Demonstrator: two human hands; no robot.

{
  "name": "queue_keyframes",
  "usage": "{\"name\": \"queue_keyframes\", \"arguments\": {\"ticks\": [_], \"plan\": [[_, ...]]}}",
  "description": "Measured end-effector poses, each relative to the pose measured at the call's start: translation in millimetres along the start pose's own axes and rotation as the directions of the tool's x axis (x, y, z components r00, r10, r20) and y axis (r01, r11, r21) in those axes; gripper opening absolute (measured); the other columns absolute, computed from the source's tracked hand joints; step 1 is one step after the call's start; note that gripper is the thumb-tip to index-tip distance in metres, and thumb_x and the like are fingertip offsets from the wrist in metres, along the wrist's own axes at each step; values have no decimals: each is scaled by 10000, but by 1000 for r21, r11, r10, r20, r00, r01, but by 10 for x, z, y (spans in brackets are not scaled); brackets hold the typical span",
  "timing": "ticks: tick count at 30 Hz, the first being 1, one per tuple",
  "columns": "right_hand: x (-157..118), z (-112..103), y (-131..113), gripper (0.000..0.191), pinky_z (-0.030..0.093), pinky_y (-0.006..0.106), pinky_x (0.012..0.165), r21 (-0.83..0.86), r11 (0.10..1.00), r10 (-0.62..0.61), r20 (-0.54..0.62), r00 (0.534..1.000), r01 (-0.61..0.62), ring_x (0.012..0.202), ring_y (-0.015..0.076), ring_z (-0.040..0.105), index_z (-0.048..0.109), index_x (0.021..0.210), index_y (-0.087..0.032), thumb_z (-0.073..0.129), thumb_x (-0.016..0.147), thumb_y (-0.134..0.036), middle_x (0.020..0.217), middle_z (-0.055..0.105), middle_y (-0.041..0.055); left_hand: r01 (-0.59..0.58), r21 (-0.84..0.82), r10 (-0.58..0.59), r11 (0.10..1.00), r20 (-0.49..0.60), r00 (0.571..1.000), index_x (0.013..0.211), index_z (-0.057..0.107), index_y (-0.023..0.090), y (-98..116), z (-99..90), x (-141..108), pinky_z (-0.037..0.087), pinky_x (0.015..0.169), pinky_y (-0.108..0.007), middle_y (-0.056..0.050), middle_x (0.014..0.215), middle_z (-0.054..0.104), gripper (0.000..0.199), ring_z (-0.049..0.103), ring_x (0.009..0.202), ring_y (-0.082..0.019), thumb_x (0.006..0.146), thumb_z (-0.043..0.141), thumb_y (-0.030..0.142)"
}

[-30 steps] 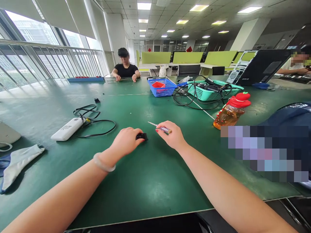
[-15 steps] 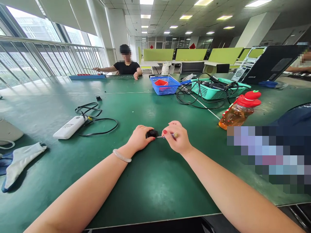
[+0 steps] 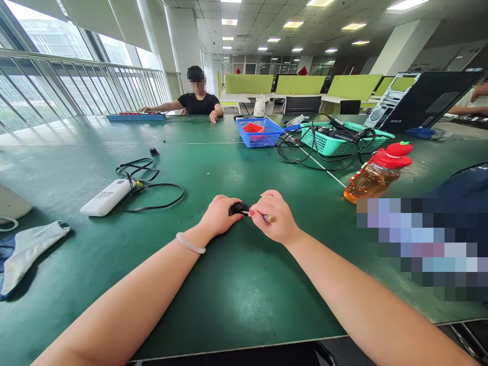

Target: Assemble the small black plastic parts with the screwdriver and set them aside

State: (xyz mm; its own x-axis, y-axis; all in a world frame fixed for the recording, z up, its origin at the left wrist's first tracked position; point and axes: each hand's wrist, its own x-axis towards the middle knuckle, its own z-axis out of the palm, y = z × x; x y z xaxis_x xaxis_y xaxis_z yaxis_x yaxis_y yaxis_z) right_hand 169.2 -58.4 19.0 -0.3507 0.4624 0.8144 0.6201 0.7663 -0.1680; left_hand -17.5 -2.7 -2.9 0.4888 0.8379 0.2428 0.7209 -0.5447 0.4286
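Evidently leaned in over the green tabletop (image 3: 236, 295), with the teal basket (image 3: 330, 147) of dark cables toward the far right and the red-lidded bottle (image 3: 373, 179) nearer. Left the white power bank (image 3: 107, 198) lying to the left, against its black cord (image 3: 163, 207). Curled the fingers of the right hand (image 3: 275, 217) closed round the screwdriver (image 3: 270, 218), with the handle's end and a little shaft showing. Closed the fingers of the left hand (image 3: 216, 217) partway, just wide enough to grip the black piece (image 3: 238, 207), low at mid-tabletop between both hands. Brought the shaft up to that piece from clear of it a second earlier, so probably went from approaching to working on it. Could not make out the tip's exact resting place.
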Motion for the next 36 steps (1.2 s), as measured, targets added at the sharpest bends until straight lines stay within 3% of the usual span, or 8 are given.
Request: {"name": "queue_keyframes", "arguments": {"ticks": [11, 22, 27, 32, 36], "plan": [[2, -9, 13, 285, 413, 349, 857, -35, 996, -84, 43, 996, 85, 575, 122, 503, 548, 658, -224, 454, 927, -220, 590, 584, -30, -1, 13, 1, 1000, 12, 1000, 1158, 679, 257, 7, -13, 7, 455, 1039, -433, -44, 1126, 722, 369, 560, 1154, -282, 803, 650, 352], [-11, -25, 65, 336, 434, 368, 849, -28, 1000, -12, 1, 1000, 12, 571, 135, 497, 563, 643, -234, 427, 948, -272, 595, 598, -17, 29, -32, -29, 999, 7, 1000, 1184, 639, 273, 18, -24, -3, 471, 1019, -420, -37, 1127, 709, 398, 564, 1151, -274, 795, 670, 354], [-39, -8, 137, 361, 457, 352, 807, 31, 994, 112, -94, 989, -109, 588, 144, 537, 582, 640, -229, 441, 968, -283, 582, 611, -12, 43, -44, -43, 998, 13, 999, 1156, 645, 273, 20, -30, -3, 469, 1020, -430, -43, 1117, 703, 382, 560, 1152, -279, 780, 682, 333], [-49, -40, 139, 452, 483, 360, 785, 107, 950, 307, -158, 938, -293, 652, 179, 591, 590, 600, -241, 400, 991, -365, 576, 624, 6, 44, -55, -42, 998, 26, 999, 1135, 661, 277, 11, -31, -3, 459, 1033, -438, -46, 1101, 702, 350, 553, 1157, -279, 792, 674, 344], [-37, -53, 85, 486, 487, 380, 832, 193, 942, 301, -128, 945, -274, 593, 169, 567, 579, 578, -239, 375, 999, -371, 542, 603, -2, 41, -58, -39, 998, 32, 999, 1122, 668, 285, 7, -27, -3, 465, 1029, -429, -34, 1093, 709, 336, 554, 1158, -276, 791, 672, 344]]}}
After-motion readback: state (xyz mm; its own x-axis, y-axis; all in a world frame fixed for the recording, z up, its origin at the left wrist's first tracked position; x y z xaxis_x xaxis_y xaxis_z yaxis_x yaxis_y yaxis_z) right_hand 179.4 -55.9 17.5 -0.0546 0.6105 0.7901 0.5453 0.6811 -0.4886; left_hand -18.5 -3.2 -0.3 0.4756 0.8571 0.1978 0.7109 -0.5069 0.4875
